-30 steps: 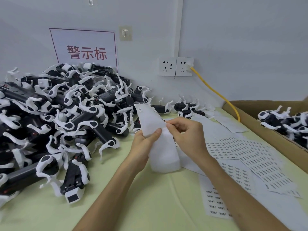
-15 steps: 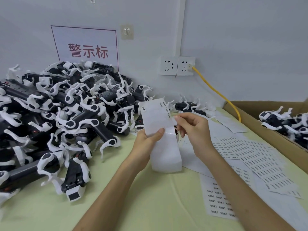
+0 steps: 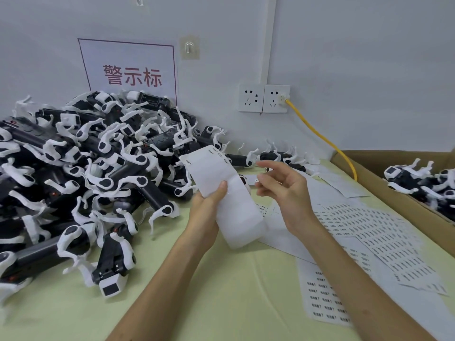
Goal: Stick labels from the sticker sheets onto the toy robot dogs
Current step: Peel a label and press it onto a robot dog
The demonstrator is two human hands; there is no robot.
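Above the middle of the tabletop (image 3: 234, 303), the left hand (image 3: 204, 212) held a sticker sheet (image 3: 238, 217) upright. Its grip was narrow, with the thumb pressed across the front of the strip about halfway up. The sheet's long axis ran from its lower end near the person up and slightly left toward the back edge. Most of the strip looked bare. The few remaining labels (image 3: 212, 151) sat along its top end, on the far side of the thumb and well clear of it.

The right hand (image 3: 285, 193) hovered just beside the sheet's right edge with its fingers loosely spread and touching nothing. Whether a label clung to a fingertip was too small to tell. It was the free hand and the nearer one to those labels, so the next peel probably called for a reach up and left across the strip.

The toy robot dogs (image 3: 110, 168) were heaped over the left half of the tabletop toward the back-left corner, to the left of the sheet. Loose sheets (image 3: 369, 230) lay flat toward the right edge.
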